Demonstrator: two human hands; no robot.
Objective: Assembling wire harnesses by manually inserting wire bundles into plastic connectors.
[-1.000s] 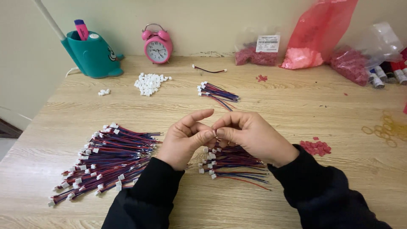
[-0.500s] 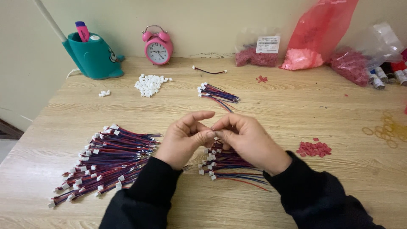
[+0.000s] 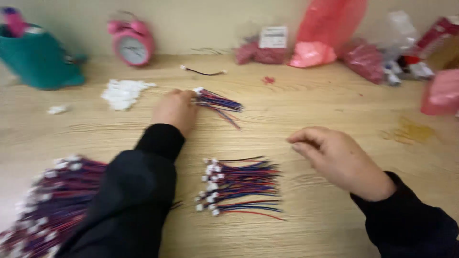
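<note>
Small wire bundle (image 3: 220,102): on the table (image 3: 306,105), white plug end touching the left hand, wires running toward 4 o'clock.
Left hand (image 3: 176,110): fingers curled at the bundle's plug end; a firm grip cannot be told.
Right hand (image 3: 337,160): loosely open, empty, hovering.
Middle wire bundle (image 3: 239,186): at 8 o'clock of the right hand, apart.
White connector pile (image 3: 124,92): at 10 o'clock of the left hand.

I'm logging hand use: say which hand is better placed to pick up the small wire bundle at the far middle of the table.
Left. The left hand already rests against the small wire bundle, while the right hand hovers apart, nearer the closer bundle.
</note>
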